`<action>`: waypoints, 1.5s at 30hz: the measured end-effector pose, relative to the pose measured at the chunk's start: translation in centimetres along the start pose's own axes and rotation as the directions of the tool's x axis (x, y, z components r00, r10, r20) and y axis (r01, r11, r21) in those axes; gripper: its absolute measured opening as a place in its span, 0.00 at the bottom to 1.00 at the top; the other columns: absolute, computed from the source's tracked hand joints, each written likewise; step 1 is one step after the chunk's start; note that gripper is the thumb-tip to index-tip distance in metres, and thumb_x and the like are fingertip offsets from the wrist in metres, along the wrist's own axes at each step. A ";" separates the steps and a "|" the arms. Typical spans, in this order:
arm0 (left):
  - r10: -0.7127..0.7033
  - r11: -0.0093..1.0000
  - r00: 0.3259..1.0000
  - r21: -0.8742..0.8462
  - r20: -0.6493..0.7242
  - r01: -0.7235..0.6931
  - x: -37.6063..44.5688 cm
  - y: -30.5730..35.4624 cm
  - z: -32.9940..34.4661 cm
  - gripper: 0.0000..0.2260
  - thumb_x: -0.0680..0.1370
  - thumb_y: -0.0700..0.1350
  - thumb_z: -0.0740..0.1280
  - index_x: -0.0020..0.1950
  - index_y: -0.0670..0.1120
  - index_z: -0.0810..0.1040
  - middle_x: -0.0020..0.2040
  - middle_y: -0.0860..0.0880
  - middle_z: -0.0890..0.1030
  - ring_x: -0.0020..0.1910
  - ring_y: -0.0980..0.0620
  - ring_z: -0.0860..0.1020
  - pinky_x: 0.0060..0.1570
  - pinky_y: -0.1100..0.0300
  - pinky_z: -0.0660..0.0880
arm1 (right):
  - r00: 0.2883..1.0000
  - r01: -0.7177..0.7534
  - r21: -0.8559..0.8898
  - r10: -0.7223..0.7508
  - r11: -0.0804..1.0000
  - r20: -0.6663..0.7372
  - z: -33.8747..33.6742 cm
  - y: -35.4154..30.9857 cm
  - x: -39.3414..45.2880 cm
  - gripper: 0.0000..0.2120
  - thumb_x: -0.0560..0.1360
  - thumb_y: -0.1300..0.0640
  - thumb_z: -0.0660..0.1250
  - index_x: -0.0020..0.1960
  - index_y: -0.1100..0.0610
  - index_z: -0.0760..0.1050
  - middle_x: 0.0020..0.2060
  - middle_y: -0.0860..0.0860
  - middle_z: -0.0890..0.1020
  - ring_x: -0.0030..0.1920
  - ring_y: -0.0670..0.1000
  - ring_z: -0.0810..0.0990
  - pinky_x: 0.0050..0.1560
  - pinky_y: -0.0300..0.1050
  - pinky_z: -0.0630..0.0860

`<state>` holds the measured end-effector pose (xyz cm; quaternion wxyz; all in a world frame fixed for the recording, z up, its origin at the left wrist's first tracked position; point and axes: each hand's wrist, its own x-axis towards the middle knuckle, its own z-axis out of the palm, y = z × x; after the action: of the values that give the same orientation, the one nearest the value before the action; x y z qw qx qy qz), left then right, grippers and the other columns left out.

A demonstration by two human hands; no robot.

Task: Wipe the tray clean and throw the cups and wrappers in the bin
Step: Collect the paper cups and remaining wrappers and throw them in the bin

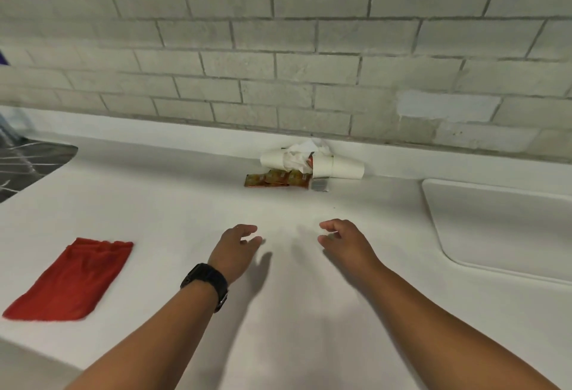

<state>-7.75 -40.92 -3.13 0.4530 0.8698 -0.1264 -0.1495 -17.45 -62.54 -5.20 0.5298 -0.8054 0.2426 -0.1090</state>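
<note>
A pile of rubbish lies at the back of the white counter against the wall: white paper cups (343, 168) on their sides, crumpled white paper (295, 159) and a brown-orange wrapper (275, 179). A white tray (495, 222) rests on the counter at the right. A red cloth (72, 279) lies flat at the left. My left hand (236, 248), with a black watch on its wrist, and my right hand (343, 239) hover over the counter in front of the pile, both empty with fingers loosely curled and apart.
A grey brick wall (278, 49) rises behind the counter. A dark opening with a shiny liner (28, 163) shows at the far left edge. The white counter (185, 204) stretches between the cloth and the tray.
</note>
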 end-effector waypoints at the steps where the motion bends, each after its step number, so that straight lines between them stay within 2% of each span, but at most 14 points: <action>1: 0.001 1.000 1.000 0.010 0.004 -0.001 0.8 -0.2 -0.3 0.14 0.78 0.48 0.66 0.64 0.49 0.75 0.64 0.49 0.74 0.58 0.52 0.76 0.57 0.59 0.70 | 1.000 0.009 -0.026 -0.009 1.000 -0.004 0.4 0.1 0.7 0.12 0.74 0.55 0.69 0.57 0.49 0.77 0.54 0.45 0.74 0.53 0.44 0.76 0.58 0.49 0.77; 6: 0.010 0.999 1.000 0.051 0.022 -0.011 6.5 -0.9 -2.1 0.16 0.78 0.50 0.65 0.65 0.50 0.73 0.67 0.48 0.70 0.63 0.51 0.72 0.61 0.57 0.70 | 0.999 0.037 -0.129 -0.041 0.991 -0.032 2.5 -0.1 5.7 0.16 0.74 0.53 0.70 0.61 0.50 0.76 0.57 0.46 0.75 0.58 0.44 0.77 0.59 0.44 0.75; 9: 0.066 0.990 0.997 0.122 0.033 -0.069 10.4 -0.8 -3.0 0.18 0.78 0.49 0.65 0.67 0.49 0.72 0.69 0.48 0.69 0.67 0.51 0.70 0.62 0.61 0.67 | 0.995 0.020 -0.221 -0.040 0.975 -0.089 3.7 -0.3 9.2 0.20 0.73 0.50 0.70 0.64 0.50 0.75 0.60 0.50 0.76 0.62 0.49 0.76 0.62 0.49 0.74; 13: 0.118 0.951 0.987 0.274 0.105 -0.143 16.1 -0.9 -3.8 0.22 0.78 0.50 0.65 0.71 0.49 0.69 0.70 0.47 0.69 0.67 0.49 0.70 0.66 0.58 0.66 | 0.986 -0.030 -0.478 -0.053 0.878 -0.159 5.1 -1.0 13.1 0.25 0.74 0.45 0.67 0.69 0.48 0.70 0.63 0.54 0.73 0.63 0.57 0.70 0.61 0.50 0.72; 16: 0.170 0.876 0.965 0.417 0.201 -0.241 20.1 -1.1 -3.5 0.24 0.78 0.50 0.64 0.73 0.49 0.66 0.71 0.46 0.69 0.68 0.47 0.68 0.67 0.57 0.64 | 0.989 -0.033 -0.622 -0.066 0.782 -0.136 5.8 -1.0 15.6 0.28 0.75 0.44 0.66 0.73 0.46 0.64 0.68 0.53 0.69 0.65 0.58 0.67 0.61 0.49 0.70; 18: 0.194 0.842 0.945 0.449 0.264 -0.299 22.1 -1.0 -3.0 0.25 0.78 0.51 0.64 0.74 0.50 0.64 0.72 0.46 0.68 0.69 0.47 0.67 0.68 0.57 0.64 | 0.990 -0.039 -0.671 -0.065 0.740 -0.129 6.3 -1.0 16.9 0.29 0.75 0.43 0.65 0.73 0.45 0.63 0.69 0.52 0.68 0.65 0.58 0.67 0.62 0.50 0.70; 21: 0.176 0.783 0.920 0.517 0.350 -0.346 24.0 -1.2 -2.0 0.29 0.78 0.55 0.62 0.77 0.52 0.57 0.76 0.48 0.61 0.74 0.48 0.61 0.71 0.54 0.60 | 0.984 -0.076 -0.736 -0.069 0.673 -0.164 7.3 -1.5 18.2 0.27 0.75 0.40 0.63 0.72 0.44 0.64 0.68 0.51 0.70 0.63 0.58 0.69 0.61 0.51 0.70; 23: 0.185 0.701 0.905 0.594 0.384 -0.395 24.7 -1.8 -1.5 0.29 0.79 0.57 0.59 0.78 0.53 0.54 0.77 0.50 0.59 0.75 0.48 0.59 0.72 0.52 0.61 | 0.976 -0.087 -0.761 -0.098 0.643 -0.195 7.8 -1.7 18.8 0.23 0.75 0.41 0.61 0.69 0.43 0.68 0.66 0.49 0.73 0.61 0.57 0.70 0.57 0.49 0.71; 25: 0.211 0.647 0.900 0.636 0.382 -0.421 24.8 -2.4 -1.3 0.28 0.79 0.58 0.57 0.77 0.54 0.55 0.77 0.51 0.58 0.75 0.49 0.58 0.72 0.52 0.61 | 0.974 -0.087 -0.780 -0.110 0.619 -0.196 7.9 -1.7 19.0 0.19 0.77 0.42 0.60 0.67 0.43 0.71 0.64 0.48 0.74 0.58 0.57 0.71 0.53 0.48 0.70; 28: 0.259 0.652 0.897 0.621 0.358 -0.435 24.4 -2.6 -1.3 0.24 0.80 0.56 0.57 0.76 0.55 0.60 0.76 0.52 0.63 0.73 0.48 0.62 0.70 0.52 0.63 | 0.978 -0.074 -0.816 -0.118 0.573 -0.171 7.9 -1.6 18.8 0.17 0.79 0.44 0.58 0.65 0.44 0.74 0.62 0.48 0.75 0.57 0.55 0.71 0.48 0.45 0.69; 33: 0.327 0.644 0.895 0.621 0.304 -0.447 22.4 -2.8 -1.6 0.19 0.80 0.51 0.59 0.72 0.54 0.67 0.68 0.51 0.72 0.64 0.46 0.71 0.61 0.54 0.71 | 0.971 -0.034 -0.822 -0.177 0.569 -0.163 7.9 -1.0 16.7 0.13 0.79 0.49 0.60 0.60 0.48 0.78 0.57 0.50 0.78 0.54 0.57 0.73 0.46 0.45 0.71; 39: 0.392 0.524 0.871 0.707 0.296 -0.475 18.8 -3.2 -2.0 0.17 0.82 0.48 0.55 0.70 0.52 0.70 0.62 0.50 0.76 0.56 0.46 0.74 0.49 0.57 0.71 | 0.956 0.015 -0.854 -0.256 0.521 -0.140 7.4 -0.6 12.5 0.11 0.77 0.53 0.65 0.55 0.50 0.82 0.51 0.50 0.81 0.47 0.56 0.77 0.40 0.44 0.72; 43: 0.384 0.479 0.865 0.731 0.324 -0.486 16.8 -3.1 -2.4 0.15 0.82 0.48 0.55 0.66 0.50 0.73 0.58 0.49 0.78 0.55 0.47 0.76 0.47 0.56 0.71 | 0.974 0.010 -0.788 -0.186 0.615 -0.132 7.3 -0.7 9.7 0.12 0.78 0.52 0.63 0.57 0.50 0.81 0.52 0.48 0.80 0.51 0.53 0.74 0.44 0.44 0.74; 45: 0.392 0.477 0.860 0.727 0.327 -0.494 15.9 -3.3 -2.6 0.15 0.82 0.48 0.55 0.65 0.51 0.74 0.57 0.50 0.78 0.54 0.47 0.76 0.46 0.57 0.71 | 0.974 -0.024 -0.681 -0.137 0.732 -0.182 6.9 -0.7 8.6 0.16 0.76 0.53 0.66 0.63 0.50 0.77 0.55 0.49 0.77 0.56 0.52 0.73 0.49 0.45 0.75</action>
<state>8.18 -42.77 -6.78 0.0359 0.9043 -0.4253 -0.0055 -6.86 -61.17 -8.12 0.1657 -0.9328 0.2977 -0.1175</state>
